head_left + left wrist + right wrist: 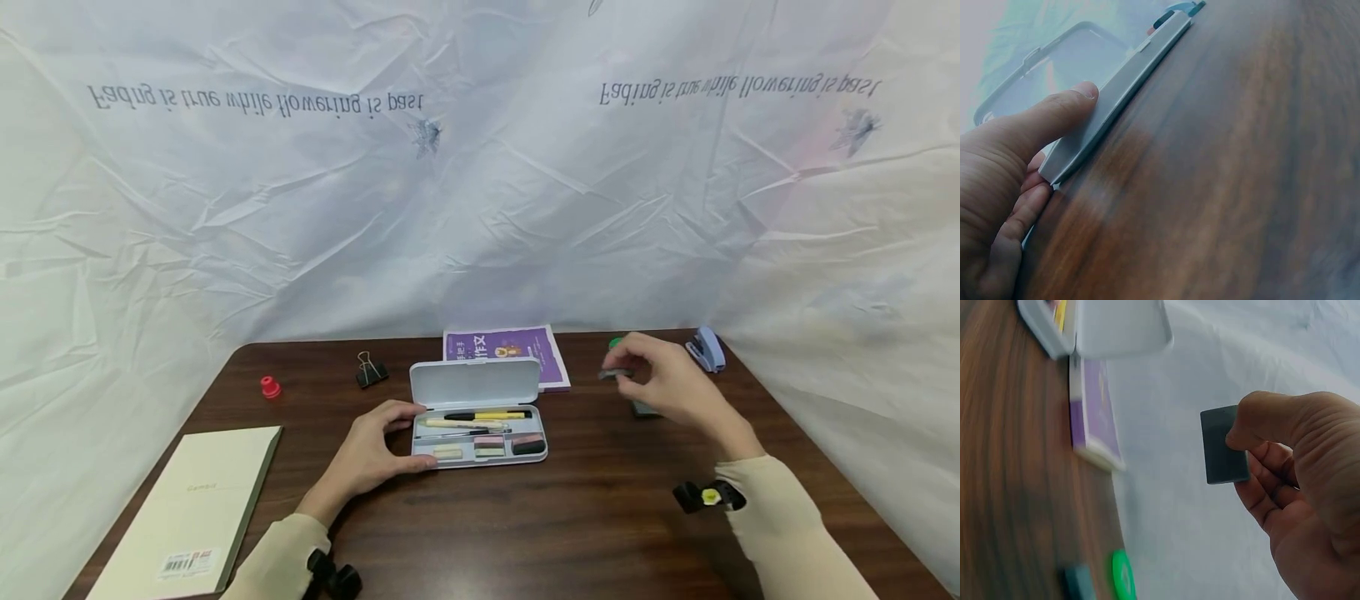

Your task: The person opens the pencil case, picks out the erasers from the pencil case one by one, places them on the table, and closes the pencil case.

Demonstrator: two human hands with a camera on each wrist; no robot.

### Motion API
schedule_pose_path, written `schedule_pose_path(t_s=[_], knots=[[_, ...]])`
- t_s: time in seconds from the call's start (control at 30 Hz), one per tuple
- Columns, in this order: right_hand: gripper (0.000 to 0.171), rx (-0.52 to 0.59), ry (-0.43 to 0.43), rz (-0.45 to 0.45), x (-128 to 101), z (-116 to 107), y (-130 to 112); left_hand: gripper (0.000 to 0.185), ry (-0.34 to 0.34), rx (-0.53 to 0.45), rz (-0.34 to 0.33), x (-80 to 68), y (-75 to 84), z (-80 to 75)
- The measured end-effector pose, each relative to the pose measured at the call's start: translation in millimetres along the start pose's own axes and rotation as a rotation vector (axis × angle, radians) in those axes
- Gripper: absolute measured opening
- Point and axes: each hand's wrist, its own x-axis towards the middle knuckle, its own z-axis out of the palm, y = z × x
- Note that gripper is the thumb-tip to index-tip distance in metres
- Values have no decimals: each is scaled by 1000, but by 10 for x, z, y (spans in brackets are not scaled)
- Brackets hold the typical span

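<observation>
An open pencil case [478,385] stands in the middle of the table, its lid raised at the back. Inside lie a yellow-and-black pen [491,415], other pens, and several erasers [528,447] in the front compartments. My left hand [367,450] grips the case's left end, thumb along the front wall and fingers round the far corner; the thumb [1060,112] shows on the wall in the left wrist view. My right hand [663,379], raised to the right, pinches a flat dark grey rectangular piece [1222,447] between thumb and fingers.
A purple book [555,367] lies behind the case. Near the right hand are a green ring-shaped thing [1123,575], a dark block [643,410] and a blue stapler [706,350]. Leftward are a binder clip [371,373], a red cap-like piece [270,387] and a cream notebook [187,500].
</observation>
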Motion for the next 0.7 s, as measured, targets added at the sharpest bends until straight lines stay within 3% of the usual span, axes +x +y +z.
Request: schedule_pose_path(t_s=[0.27, 0.7], knots=[[33, -46, 17, 95, -369, -143, 262, 77, -3, 1, -15, -7, -3, 4], [36, -60, -29, 185, -722, 58, 569, 78, 5, 6, 0, -1, 9, -2]])
